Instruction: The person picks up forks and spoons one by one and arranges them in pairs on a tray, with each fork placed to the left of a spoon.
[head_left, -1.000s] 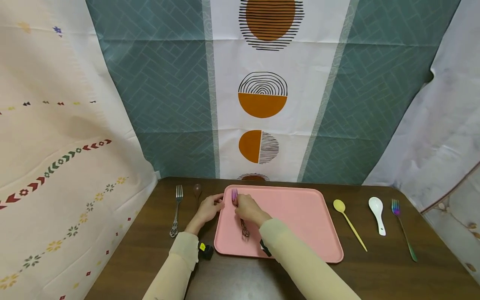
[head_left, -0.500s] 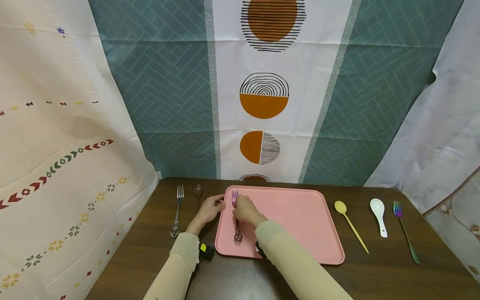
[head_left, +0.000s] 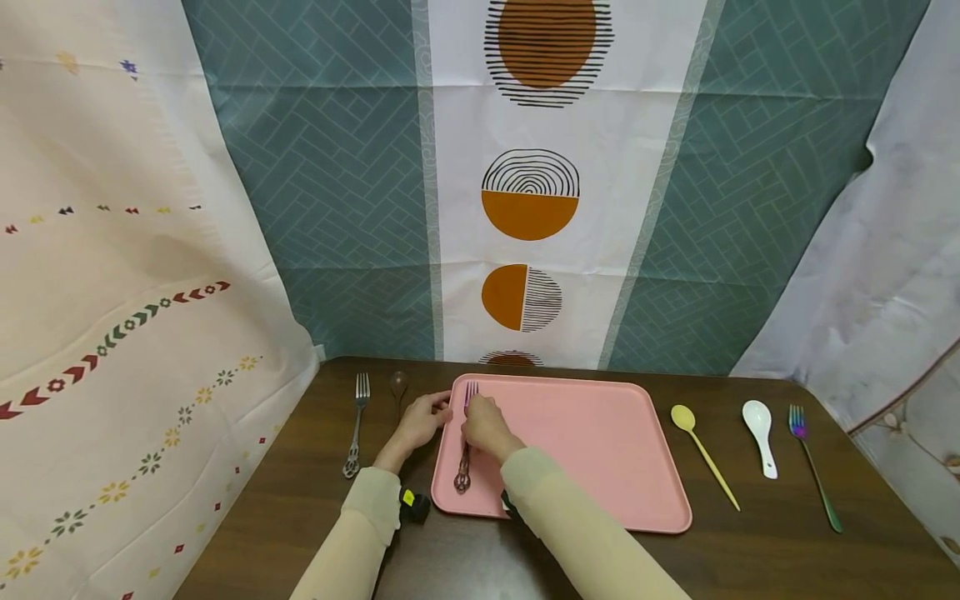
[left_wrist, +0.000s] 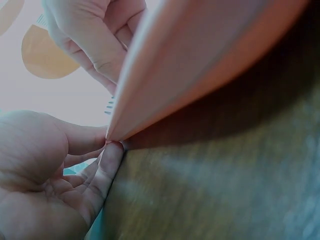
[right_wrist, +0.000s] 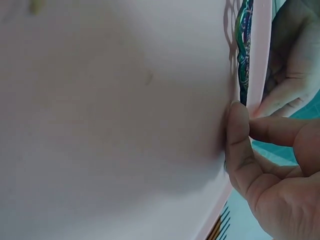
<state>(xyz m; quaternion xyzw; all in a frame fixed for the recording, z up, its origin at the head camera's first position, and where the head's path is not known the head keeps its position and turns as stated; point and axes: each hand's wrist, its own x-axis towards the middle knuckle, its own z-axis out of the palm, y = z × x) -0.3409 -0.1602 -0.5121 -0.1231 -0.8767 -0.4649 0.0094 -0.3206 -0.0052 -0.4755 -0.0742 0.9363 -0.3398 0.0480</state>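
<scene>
A pink tray (head_left: pixel 592 454) lies on a dark wooden table (head_left: pixel 750 550). My right hand (head_left: pixel 483 425) pinches a purple-tinted fork (head_left: pixel 462 475) that lies along the tray's left side, tines toward the back and ornate handle toward me. In the right wrist view the fork's handle (right_wrist: pixel 243 47) runs beside the tray's rim (right_wrist: pixel 260 55), with my right fingertips (right_wrist: pixel 239 125) at it. My left hand (head_left: pixel 422 418) is just outside the tray's left edge. In the left wrist view its fingertips (left_wrist: pixel 112 150) touch the tray's rim (left_wrist: pixel 165 100).
Left of the tray lie a silver fork (head_left: pixel 355 425) and a dark spoon (head_left: pixel 397 384). To its right lie a yellow spoon (head_left: pixel 701 450), a white spoon (head_left: pixel 759 433) and an iridescent fork (head_left: pixel 813 471). Patterned curtains hang behind and at both sides.
The fork's handle has swung leftward on the tray, pivoting under my right hand, and now lies close along the left rim. My left hand has stayed at the edge.
</scene>
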